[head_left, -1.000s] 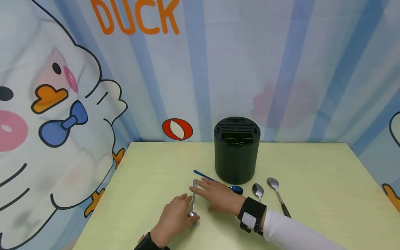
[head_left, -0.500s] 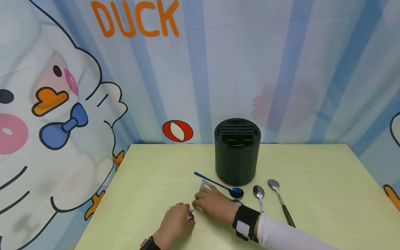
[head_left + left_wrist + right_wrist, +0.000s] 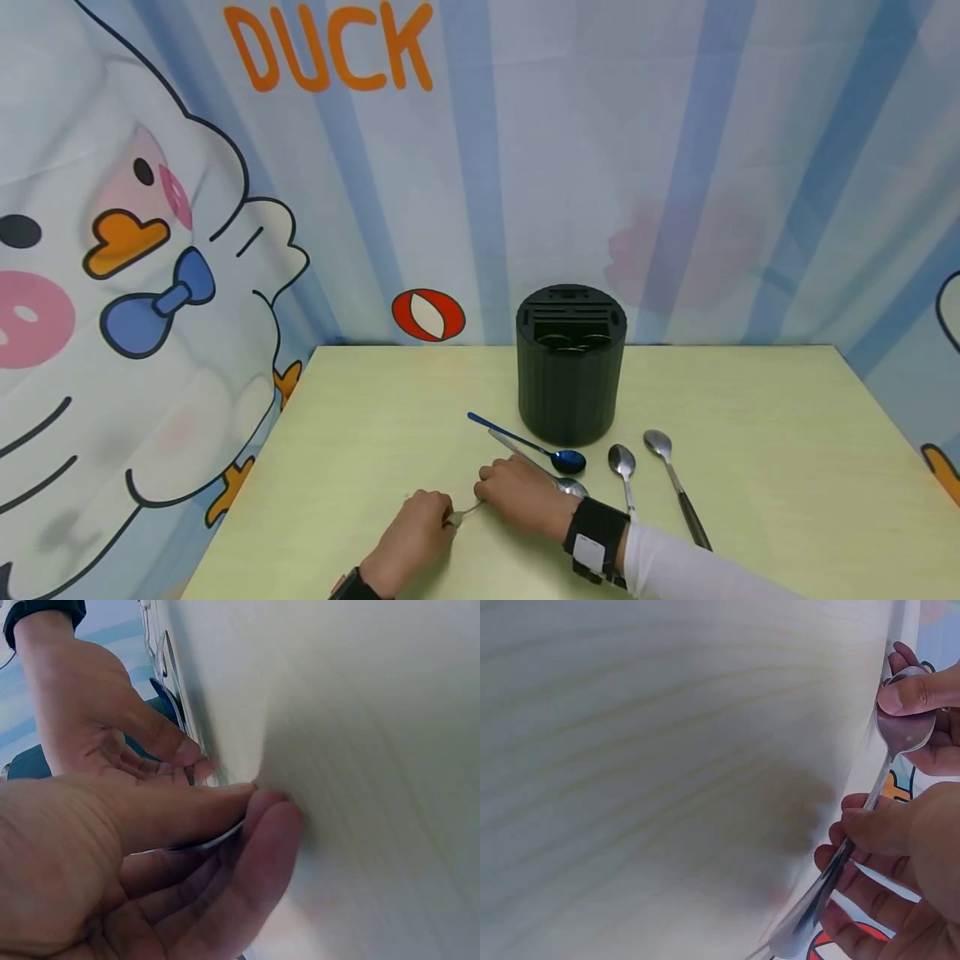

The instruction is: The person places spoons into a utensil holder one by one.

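Between both hands is a silver spoon (image 3: 468,510), held near the front of the table. My left hand (image 3: 414,533) pinches its bowl, the thumb lying across the metal in the right wrist view. My right hand (image 3: 525,495) grips the handle between thumb and fingers, with the handle's end (image 3: 799,930) sticking out past them. In the left wrist view, the left fingers cover most of the bowl. Just beyond the right hand lie a blue spoon (image 3: 567,461) and another silver spoon (image 3: 573,487), the latter partly hidden by that hand.
A dark green ribbed utensil holder (image 3: 568,392) with a slotted top stands at the back of the pale yellow table (image 3: 390,392). To the right lie a small silver spoon (image 3: 621,460) and a dark-handled spoon (image 3: 696,523). A duck-print curtain (image 3: 562,167) hangs behind.
The right hand, first stretched out near the spoon's handle end, has come down and taken hold of the handle. The held spoon has swung from pointing away to slanting rightward between the hands.
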`<state>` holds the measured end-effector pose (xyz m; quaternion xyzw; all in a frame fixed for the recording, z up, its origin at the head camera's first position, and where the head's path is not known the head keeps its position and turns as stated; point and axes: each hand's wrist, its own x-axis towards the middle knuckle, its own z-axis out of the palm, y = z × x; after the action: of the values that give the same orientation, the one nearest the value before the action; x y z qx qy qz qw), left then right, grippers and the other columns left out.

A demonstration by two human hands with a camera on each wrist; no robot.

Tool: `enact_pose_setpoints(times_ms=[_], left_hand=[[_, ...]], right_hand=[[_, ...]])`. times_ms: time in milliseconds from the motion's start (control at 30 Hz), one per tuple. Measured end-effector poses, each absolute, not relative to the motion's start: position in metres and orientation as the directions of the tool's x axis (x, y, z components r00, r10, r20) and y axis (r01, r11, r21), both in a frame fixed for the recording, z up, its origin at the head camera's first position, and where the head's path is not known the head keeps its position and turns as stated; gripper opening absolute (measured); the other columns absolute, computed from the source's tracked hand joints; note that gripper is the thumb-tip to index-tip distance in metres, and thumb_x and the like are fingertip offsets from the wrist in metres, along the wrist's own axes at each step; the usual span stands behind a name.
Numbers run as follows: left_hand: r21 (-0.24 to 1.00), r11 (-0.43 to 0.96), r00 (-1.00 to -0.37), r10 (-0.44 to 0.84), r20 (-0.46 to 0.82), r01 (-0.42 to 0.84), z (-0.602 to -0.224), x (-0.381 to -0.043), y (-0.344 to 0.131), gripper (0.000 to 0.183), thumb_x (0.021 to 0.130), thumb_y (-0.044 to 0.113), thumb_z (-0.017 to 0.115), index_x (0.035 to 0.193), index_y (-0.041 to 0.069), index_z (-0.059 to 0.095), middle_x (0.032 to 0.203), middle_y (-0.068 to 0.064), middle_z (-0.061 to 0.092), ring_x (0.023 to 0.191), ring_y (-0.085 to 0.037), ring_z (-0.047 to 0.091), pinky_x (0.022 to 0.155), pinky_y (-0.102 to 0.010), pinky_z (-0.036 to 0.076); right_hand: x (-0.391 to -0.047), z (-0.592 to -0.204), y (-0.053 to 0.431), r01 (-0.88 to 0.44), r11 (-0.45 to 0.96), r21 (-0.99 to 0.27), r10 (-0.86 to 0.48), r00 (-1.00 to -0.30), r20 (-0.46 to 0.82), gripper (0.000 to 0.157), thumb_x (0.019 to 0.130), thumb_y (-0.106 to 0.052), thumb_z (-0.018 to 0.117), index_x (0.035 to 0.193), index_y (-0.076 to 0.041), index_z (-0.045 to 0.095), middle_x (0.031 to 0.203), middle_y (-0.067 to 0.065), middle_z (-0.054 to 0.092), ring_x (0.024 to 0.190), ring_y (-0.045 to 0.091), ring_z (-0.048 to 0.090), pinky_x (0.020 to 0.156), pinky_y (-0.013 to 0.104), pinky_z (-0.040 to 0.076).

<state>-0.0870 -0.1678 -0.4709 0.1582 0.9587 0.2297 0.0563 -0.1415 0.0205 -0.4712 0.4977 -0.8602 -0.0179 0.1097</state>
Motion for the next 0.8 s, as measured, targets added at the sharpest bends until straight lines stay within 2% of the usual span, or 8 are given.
enact_pose_setpoints(times_ms=[233,433,633,800], left_hand=[[0.471,0.836,-0.956,0.284,0.066,0.281,-0.461,-0.090,-0.176,0.015,0.079,0.009,0.067,0.070,0.016,0.058,0.056,0.009,0.046,0.050,-0.007,0.039,0.045,-0.025,0.036],[0.505,0.806,-0.946,0.202,0.254,0.308,-0.445,-0.091,-0.178,0.014,0.081,0.019,0.071,0.074,0.022,0.059,0.060,0.014,0.048,0.050,-0.005,0.041,0.043,-0.024,0.037],[0.624,0.688,-0.908,0.129,0.398,0.371,-0.431,-0.093,-0.176,0.012,0.082,0.018,0.071,0.081,0.025,0.062,0.072,0.017,0.056,0.063,-0.001,0.052,0.048,-0.024,0.047],[0.647,0.617,-0.858,0.093,0.505,0.448,-0.421,-0.098,-0.170,0.012,0.084,0.020,0.069,0.087,0.028,0.061,0.077,0.018,0.059,0.067,0.001,0.054,0.051,-0.024,0.050]], right_hand=[[-0.142,-0.459,0.029,-0.868,0.490,-0.084,-0.839,-0.495,0.224,0.028,0.079,0.004,0.063,0.088,-0.022,0.070,0.079,-0.010,0.057,0.073,0.004,0.052,0.061,0.019,0.046],[-0.142,-0.444,0.038,-0.811,0.505,-0.294,-0.772,-0.577,0.267,0.018,0.084,-0.003,0.064,0.092,-0.018,0.070,0.083,-0.009,0.060,0.076,-0.001,0.053,0.066,0.018,0.048],[-0.134,-0.429,0.043,-0.776,0.494,-0.392,-0.709,-0.620,0.335,0.015,0.084,-0.005,0.065,0.094,-0.017,0.069,0.087,-0.007,0.061,0.080,0.001,0.055,0.068,0.018,0.049],[-0.128,-0.419,0.047,-0.770,0.460,-0.442,-0.650,-0.631,0.423,0.016,0.084,-0.007,0.065,0.094,-0.019,0.068,0.088,-0.006,0.063,0.079,0.001,0.055,0.065,0.020,0.050]])
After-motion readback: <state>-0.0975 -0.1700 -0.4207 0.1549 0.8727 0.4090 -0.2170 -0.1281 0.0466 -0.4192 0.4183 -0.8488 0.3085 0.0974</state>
